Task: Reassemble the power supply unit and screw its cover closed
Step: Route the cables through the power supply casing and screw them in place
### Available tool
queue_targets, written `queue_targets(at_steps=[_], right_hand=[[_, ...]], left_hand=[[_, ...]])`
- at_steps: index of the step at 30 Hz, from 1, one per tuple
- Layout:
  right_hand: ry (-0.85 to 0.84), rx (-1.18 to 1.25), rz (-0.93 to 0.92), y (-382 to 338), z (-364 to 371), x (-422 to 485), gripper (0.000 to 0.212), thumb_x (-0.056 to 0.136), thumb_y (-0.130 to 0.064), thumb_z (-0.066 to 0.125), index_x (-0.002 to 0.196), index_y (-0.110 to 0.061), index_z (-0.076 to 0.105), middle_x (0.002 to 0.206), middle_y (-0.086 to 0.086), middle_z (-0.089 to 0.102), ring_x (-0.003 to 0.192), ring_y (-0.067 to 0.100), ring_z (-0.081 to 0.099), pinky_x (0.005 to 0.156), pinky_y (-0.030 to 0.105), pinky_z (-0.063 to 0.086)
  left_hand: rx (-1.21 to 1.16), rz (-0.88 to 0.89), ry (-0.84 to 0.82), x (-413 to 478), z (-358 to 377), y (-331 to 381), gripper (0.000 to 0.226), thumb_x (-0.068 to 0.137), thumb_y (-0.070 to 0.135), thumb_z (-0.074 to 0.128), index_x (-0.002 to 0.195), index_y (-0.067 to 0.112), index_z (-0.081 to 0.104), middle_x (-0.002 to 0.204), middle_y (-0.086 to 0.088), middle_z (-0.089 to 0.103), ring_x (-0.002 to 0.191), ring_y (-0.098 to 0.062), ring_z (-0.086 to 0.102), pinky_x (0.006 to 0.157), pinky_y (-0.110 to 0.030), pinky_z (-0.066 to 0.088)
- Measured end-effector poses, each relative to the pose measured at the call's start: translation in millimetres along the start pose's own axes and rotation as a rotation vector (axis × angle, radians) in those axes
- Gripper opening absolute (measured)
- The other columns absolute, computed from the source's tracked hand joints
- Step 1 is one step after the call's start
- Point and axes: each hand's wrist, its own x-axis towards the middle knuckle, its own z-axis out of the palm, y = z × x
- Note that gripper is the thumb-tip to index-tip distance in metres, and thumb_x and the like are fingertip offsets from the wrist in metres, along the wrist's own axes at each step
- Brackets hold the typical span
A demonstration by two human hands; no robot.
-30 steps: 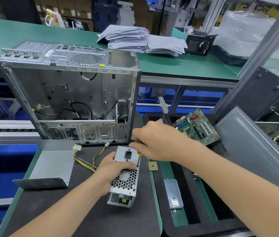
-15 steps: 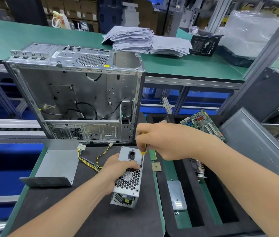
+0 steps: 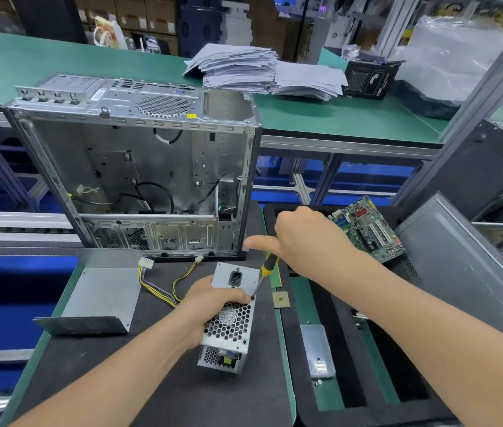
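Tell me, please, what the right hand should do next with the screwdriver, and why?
Probably turn the screwdriver in place: the right hand grips it, its tip meets the right edge of the power supply unit, and the left hand grips the unit.

Silver power supply unit (image 3: 228, 326) on black mat (image 3: 120, 380)
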Motion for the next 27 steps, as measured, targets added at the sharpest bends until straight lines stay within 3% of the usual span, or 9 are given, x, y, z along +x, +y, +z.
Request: queue_targets(at_steps=[3,5,7,9,12,14,18,22,27], right_hand=[[0.009,-0.143,-0.054,3,-4,-2,0.075,0.09,-0.082,0.033,0.064,-0.014,0.048,0.061,0.0,0.041,0.049,0.02,0.044,0.045,0.03,0.025],[-0.043,-0.268,-0.276,6,-2,-6,0.055,0.104,-0.064,0.033,0.1,-0.017,0.061,0.083,0.001,0.047,0.067,0.027,0.056,0.052,0.033,0.035],[-0.122,-0.19,-0.47,5,-5,-12,0.031,0.109,-0.048,0.036,0.118,-0.023,0.051,0.11,-0.001,0.044,0.077,0.028,0.059,0.062,0.039,0.045],[-0.216,-0.006,-0.572,9,-7,-16,0.008,0.106,-0.025,0.047,0.114,-0.027,0.048,0.12,-0.007,0.038,0.076,0.021,0.056,0.066,0.046,0.05],[-0.319,0.074,-0.597,10,-7,-16,0.033,0.097,0.001,0.053,0.106,-0.03,0.046,0.112,-0.012,0.04,0.088,0.013,0.054,0.075,0.045,0.052],[-0.298,0.069,-0.546,8,-3,-13,0.036,0.094,0.005,0.054,0.102,-0.029,0.047,0.105,-0.014,0.042,0.086,0.004,0.049,0.074,0.039,0.05],[-0.167,0.09,-0.433,-2,6,-12,0.013,0.105,-0.033,0.054,0.098,-0.025,0.047,0.093,-0.006,0.056,0.084,0.021,0.056,0.069,0.041,0.049],[-0.046,0.167,-0.202,-11,17,-16,0.032,0.108,-0.045,0.044,0.09,-0.018,0.042,0.073,0.004,0.049,0.079,0.036,0.057,0.06,0.038,0.041],[-0.121,0.114,-0.111,-10,4,-13,0.059,0.099,-0.071,0.035,0.08,-0.016,0.044,0.074,0.003,0.047,0.065,0.023,0.049,0.051,0.034,0.034]], left_hand=[[0.009,0.001,0.003,1,1,1,0.039,0.069,0.007,0.086,0.105,0.016,0.075,0.097,-0.017,0.079,0.078,-0.034,0.076,0.069,-0.052,0.064],[0.015,0.006,0.001,1,2,2,0.037,0.068,0.007,0.087,0.102,0.017,0.076,0.095,-0.017,0.079,0.076,-0.034,0.076,0.07,-0.052,0.064],[0.02,0.017,-0.004,2,3,2,0.037,0.067,0.008,0.087,0.101,0.017,0.076,0.094,-0.016,0.079,0.074,-0.032,0.075,0.07,-0.05,0.064],[0.026,0.027,-0.003,3,3,2,0.039,0.066,0.01,0.088,0.102,0.017,0.074,0.091,-0.014,0.079,0.072,-0.029,0.074,0.066,-0.044,0.063],[0.024,0.029,-0.001,4,1,1,0.045,0.065,0.012,0.088,0.107,0.016,0.072,0.095,-0.015,0.079,0.077,-0.031,0.074,0.068,-0.046,0.063],[0.0,0.03,-0.007,4,0,-1,0.044,0.068,0.009,0.086,0.109,0.014,0.071,0.093,-0.015,0.078,0.074,-0.03,0.073,0.065,-0.044,0.062],[-0.042,0.035,-0.009,4,-2,-3,0.044,0.07,0.005,0.085,0.111,0.014,0.07,0.093,-0.017,0.078,0.074,-0.031,0.074,0.065,-0.041,0.059],[-0.059,0.044,-0.009,4,-2,-4,0.052,0.067,0.006,0.087,0.114,0.014,0.067,0.097,-0.017,0.079,0.077,-0.034,0.076,0.065,-0.043,0.06],[-0.037,0.061,-0.012,4,0,-3,0.055,0.066,0.009,0.089,0.116,0.014,0.066,0.097,-0.015,0.079,0.079,-0.033,0.077,0.064,-0.04,0.061]])
